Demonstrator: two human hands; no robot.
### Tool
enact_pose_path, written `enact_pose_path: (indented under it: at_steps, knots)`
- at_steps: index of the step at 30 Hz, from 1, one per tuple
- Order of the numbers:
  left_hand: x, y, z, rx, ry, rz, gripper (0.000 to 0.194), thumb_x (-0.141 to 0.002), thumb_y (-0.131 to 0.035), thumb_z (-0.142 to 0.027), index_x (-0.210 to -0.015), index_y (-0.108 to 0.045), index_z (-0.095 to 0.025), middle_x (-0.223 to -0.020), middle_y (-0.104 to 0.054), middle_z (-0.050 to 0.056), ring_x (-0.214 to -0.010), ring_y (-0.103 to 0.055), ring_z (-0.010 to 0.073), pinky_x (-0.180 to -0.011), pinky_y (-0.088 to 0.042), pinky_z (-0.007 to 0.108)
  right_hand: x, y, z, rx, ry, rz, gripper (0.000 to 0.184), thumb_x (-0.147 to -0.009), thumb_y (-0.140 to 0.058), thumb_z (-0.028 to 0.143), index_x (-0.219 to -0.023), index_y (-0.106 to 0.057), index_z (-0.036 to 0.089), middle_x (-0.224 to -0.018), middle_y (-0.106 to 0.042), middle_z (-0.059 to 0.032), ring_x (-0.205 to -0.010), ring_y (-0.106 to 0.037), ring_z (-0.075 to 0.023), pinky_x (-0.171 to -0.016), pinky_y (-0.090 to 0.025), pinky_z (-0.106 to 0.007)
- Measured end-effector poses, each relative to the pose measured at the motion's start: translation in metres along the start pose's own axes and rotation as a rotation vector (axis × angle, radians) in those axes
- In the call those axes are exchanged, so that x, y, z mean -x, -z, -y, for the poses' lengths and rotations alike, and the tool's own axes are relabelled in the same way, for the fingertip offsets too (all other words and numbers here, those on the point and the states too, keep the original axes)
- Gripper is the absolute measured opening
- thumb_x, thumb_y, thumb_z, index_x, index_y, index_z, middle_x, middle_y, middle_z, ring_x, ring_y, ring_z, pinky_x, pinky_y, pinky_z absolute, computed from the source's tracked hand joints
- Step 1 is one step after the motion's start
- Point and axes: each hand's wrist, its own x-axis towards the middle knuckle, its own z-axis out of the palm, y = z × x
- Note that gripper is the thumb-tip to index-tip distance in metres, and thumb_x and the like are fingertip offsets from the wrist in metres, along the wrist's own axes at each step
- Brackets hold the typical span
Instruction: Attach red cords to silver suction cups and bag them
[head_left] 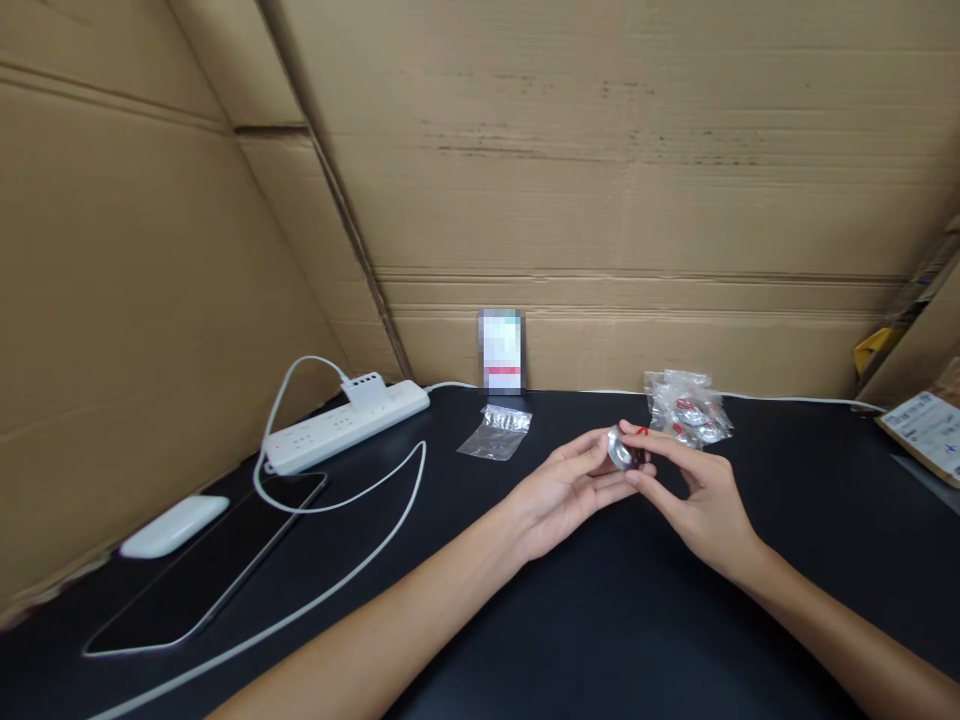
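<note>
A small shiny round metal disc (621, 449) with a bit of red cord (642, 432) is held between both hands above the black table. My left hand (571, 482) is palm up beneath it, its thumb pressing on the disc's left side. From the right, my right hand (694, 490) pinches the disc's edge with thumb and fingers. Just behind the hands lie several clear plastic bags (686, 400) holding similar metal discs with red cords. A flat clear zip bag (499, 434) rests to the left of the hands.
A phone with a blurred screen (502, 352) leans against the cardboard wall (600, 200). On the left are a white power strip (352, 425), a looping white cable (382, 548), a dark tablet (210, 570) and a white case (175, 527). A labelled package (926, 432) lies far right.
</note>
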Motion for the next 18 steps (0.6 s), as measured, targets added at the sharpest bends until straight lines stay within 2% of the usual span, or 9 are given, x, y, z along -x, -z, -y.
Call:
enact_pose_path:
  at_steps: [6,9,13,18]
  knots:
    - [-0.0016,0.0002,0.0008,-0.002,-0.041,-0.074,0.022,-0.086,-0.068,-0.021,-0.106,-0.068,-0.012,-0.098,-0.070,0.010,-0.096,-0.067,0.0199,-0.096,-0.050,0.036,-0.0002,-0.0009,0.0011,-0.094,-0.035,0.022,0.037,-0.088,-0.063,0.021,-0.125,-0.062,0.027,-0.130,-0.064,-0.0059,-0.120,-0.059,-0.0248,-0.107,-0.045,-0.047]
    - [-0.0020,0.0017,-0.0020,-0.020,-0.038,-0.089,0.023,-0.084,-0.069,-0.019,-0.106,-0.068,-0.011,-0.099,-0.069,0.012,-0.092,-0.067,0.0190,-0.093,-0.050,0.035,-0.0007,0.0003,0.0002,-0.106,-0.053,-0.035,0.040,-0.088,-0.064,0.023,-0.127,-0.057,0.024,-0.124,-0.066,-0.0083,-0.115,-0.062,-0.0246,-0.104,-0.048,-0.046]
    - [-0.0026,0.0053,-0.0063,-0.062,-0.049,-0.096,0.026,-0.081,-0.073,-0.019,-0.105,-0.068,-0.010,-0.098,-0.070,0.013,-0.092,-0.067,0.0207,-0.092,-0.050,0.038,-0.0017,0.0017,-0.0023,-0.015,-0.054,-0.089,0.022,-0.086,-0.067,0.027,-0.107,-0.065,0.022,-0.101,-0.069,-0.0079,-0.092,-0.066,-0.0228,-0.087,-0.056,-0.042]
    - [-0.0027,0.0083,-0.0051,-0.146,-0.062,-0.102,0.025,-0.078,-0.076,-0.017,-0.102,-0.071,-0.012,-0.096,-0.070,0.009,-0.089,-0.066,0.0189,-0.092,-0.050,0.040,-0.0021,0.0012,-0.0017,0.000,-0.052,-0.031,0.009,-0.086,-0.066,0.027,-0.092,-0.065,0.021,-0.084,-0.066,-0.0050,-0.076,-0.062,-0.0191,-0.074,-0.055,-0.036]
